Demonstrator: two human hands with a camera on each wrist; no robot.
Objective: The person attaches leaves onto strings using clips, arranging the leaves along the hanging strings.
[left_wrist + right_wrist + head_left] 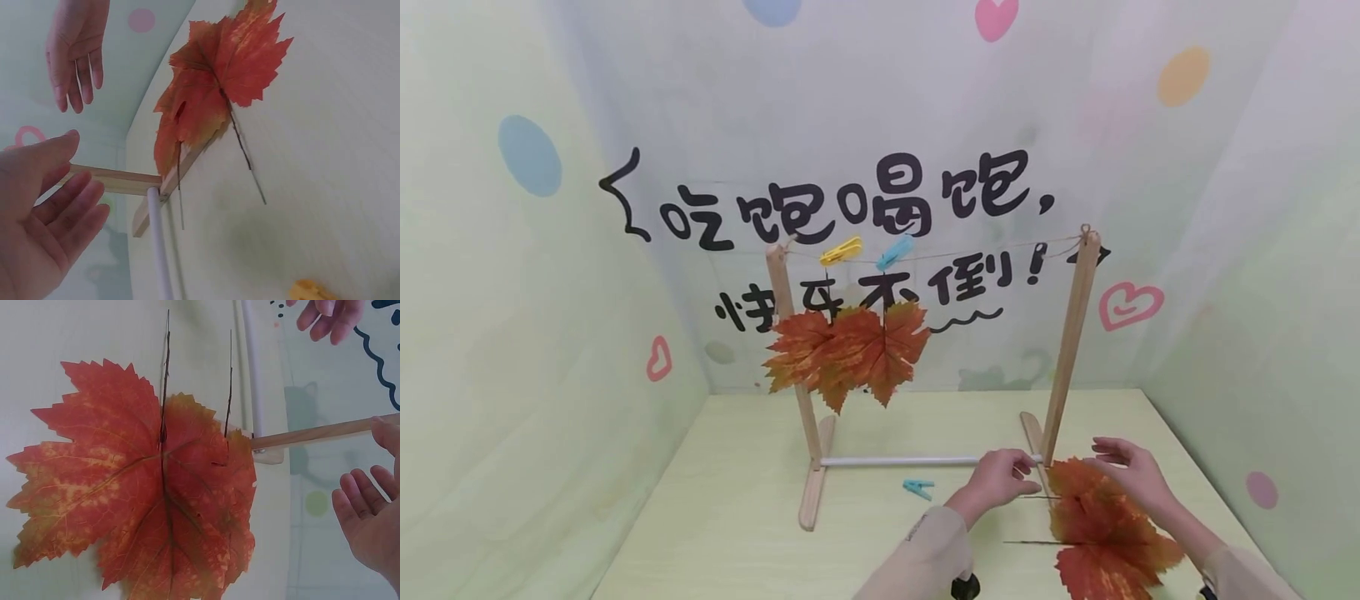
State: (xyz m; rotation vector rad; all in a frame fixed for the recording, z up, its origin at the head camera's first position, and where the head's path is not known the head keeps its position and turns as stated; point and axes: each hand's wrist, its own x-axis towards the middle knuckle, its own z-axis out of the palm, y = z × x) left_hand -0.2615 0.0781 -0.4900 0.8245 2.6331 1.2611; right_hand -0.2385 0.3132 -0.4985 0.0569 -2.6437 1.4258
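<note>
Two overlapping red-orange artificial maple leaves [1101,533] lie on the table at the right, their thin dark stems pointing left. My left hand [1000,477] hovers near the stem ends with loosely bent fingers and nothing in them. Above the far edge of these leaves is my right hand [1129,477], also holding nothing; in the right wrist view its fingers [357,499] are relaxed and apart from the leaves. Two more leaves [850,346] hang from the string [977,250], their stems clipped by a yellow clothespin [841,251] and a blue clothespin [895,252].
A wooden frame with a left post [781,283], a right post [1072,342] and a white crossbar [902,461] stands on the table [700,517]. Another blue clothespin [918,488] lies before the crossbar. A yellow-orange object [310,290] shows partly in the left wrist view.
</note>
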